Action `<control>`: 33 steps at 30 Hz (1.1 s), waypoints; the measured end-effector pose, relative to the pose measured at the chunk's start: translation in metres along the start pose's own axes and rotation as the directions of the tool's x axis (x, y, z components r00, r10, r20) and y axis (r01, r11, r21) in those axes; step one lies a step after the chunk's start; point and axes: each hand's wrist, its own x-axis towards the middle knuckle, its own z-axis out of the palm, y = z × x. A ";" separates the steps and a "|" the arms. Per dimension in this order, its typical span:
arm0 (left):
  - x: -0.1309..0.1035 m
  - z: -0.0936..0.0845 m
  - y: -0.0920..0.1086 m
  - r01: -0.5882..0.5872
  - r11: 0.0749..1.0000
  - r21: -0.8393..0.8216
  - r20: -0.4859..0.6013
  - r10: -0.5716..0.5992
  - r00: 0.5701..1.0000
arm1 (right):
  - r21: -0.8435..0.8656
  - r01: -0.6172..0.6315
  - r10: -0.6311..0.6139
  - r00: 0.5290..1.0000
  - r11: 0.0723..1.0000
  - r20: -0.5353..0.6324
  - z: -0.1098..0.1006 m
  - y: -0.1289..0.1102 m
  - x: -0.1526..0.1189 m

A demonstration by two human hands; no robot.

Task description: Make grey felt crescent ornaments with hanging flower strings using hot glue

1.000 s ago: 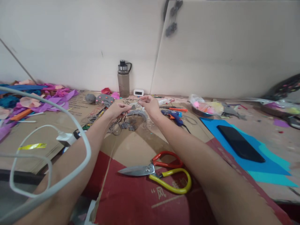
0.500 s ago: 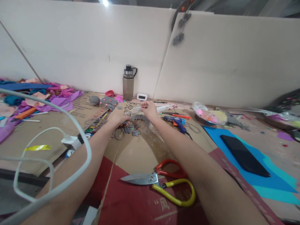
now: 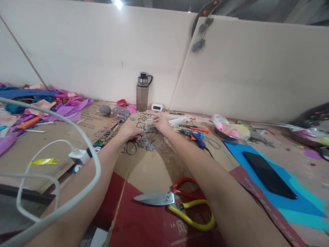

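Observation:
Both hands reach over the cardboard near the bottle. My left hand [image 3: 131, 130] is closed at the left end of a grey piece [image 3: 151, 130], its fingertips together; what they pinch is too small to make out. My right hand [image 3: 161, 124] is closed at the upper right of that piece, thumb and fingers pressed together, and anything between them is hidden. Small grey flower shapes [image 3: 150, 147] lie just below the hands. A thin wire loop [image 3: 132, 149] lies beside them. Scissors with red and yellow handles [image 3: 164, 199] rest between my forearms.
A bottle [image 3: 142, 94] and small digital clock [image 3: 156, 107] stand at the back. To the right are a blue glue gun [image 3: 197, 140], a bowl [image 3: 226, 133] and a black phone [image 3: 268, 174]. A white cable [image 3: 96, 161] arches across the left foreground.
My right hand has moved slightly left and down, closer to my left hand, and its fingers are more bunched. The whole view has shifted slightly.

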 end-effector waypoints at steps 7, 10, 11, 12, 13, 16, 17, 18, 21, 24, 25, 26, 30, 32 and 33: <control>-0.017 -0.005 0.018 0.194 0.975 0.111 -0.015 -0.194 0.981 | -0.037 -0.012 0.014 0.998 0.999 0.058 0.002 -0.001 0.000; -0.021 -0.014 0.024 0.100 0.951 0.294 0.016 -0.110 0.994 | -0.051 -0.012 0.015 0.998 0.999 0.060 0.001 0.000 0.000; -0.022 -0.016 0.026 0.061 0.930 0.361 0.004 -0.067 0.998 | -0.057 -0.013 0.016 0.998 0.998 0.058 0.001 -0.001 -0.001; -0.023 -0.019 0.027 0.038 0.905 0.424 -0.008 -0.038 0.999 | -0.062 -0.015 0.018 0.998 0.998 0.058 0.000 -0.001 -0.001; -0.023 -0.021 0.028 0.024 0.881 0.472 -0.017 -0.017 1.000 | -0.067 -0.018 0.022 0.998 0.998 0.060 0.000 -0.002 -0.002; -0.022 -0.025 0.028 0.004 0.840 0.542 0.001 -0.006 1.000 | -0.078 -0.027 0.033 0.997 0.997 0.068 -0.002 -0.005 -0.004; -0.021 -0.025 0.027 0.003 0.835 0.550 0.017 -0.014 1.000 | -0.080 -0.026 0.032 0.997 0.996 0.070 -0.003 -0.006 -0.004; -0.021 -0.025 0.026 0.002 0.833 0.553 0.030 -0.022 0.999 | -0.081 -0.024 0.029 0.997 0.996 0.071 -0.003 -0.007 -0.004; -0.019 -0.025 0.023 0.020 0.843 0.538 0.029 -0.042 0.999 | -0.075 -0.017 0.022 0.997 0.997 0.071 -0.004 -0.009 -0.004; -0.018 -0.026 0.022 0.018 0.851 0.524 0.042 -0.047 0.998 | -0.064 -0.016 0.020 0.997 0.998 0.071 -0.004 -0.009 -0.004; -0.017 -0.027 0.021 0.012 0.848 0.530 0.049 -0.045 0.998 | -0.063 -0.015 0.019 0.997 0.998 0.073 -0.003 -0.008 -0.004; -0.017 -0.029 0.021 0.008 0.842 0.539 0.053 -0.043 0.998 | -0.063 -0.014 0.019 0.997 0.998 0.075 -0.003 -0.008 -0.004; -0.011 -0.034 0.015 -0.018 0.814 0.580 -0.070 0.071 0.995 | -0.069 -0.009 0.014 0.997 0.998 0.078 -0.002 -0.006 -0.003; -0.007 -0.033 0.012 -0.097 0.823 0.559 -0.139 0.209 0.968 | -0.073 -0.008 0.014 0.997 0.997 0.079 -0.002 -0.006 -0.001; -0.005 -0.031 0.011 -0.165 0.833 0.528 -0.148 0.281 0.948 | -0.075 -0.005 0.011 0.997 0.997 0.078 -0.002 -0.006 -0.001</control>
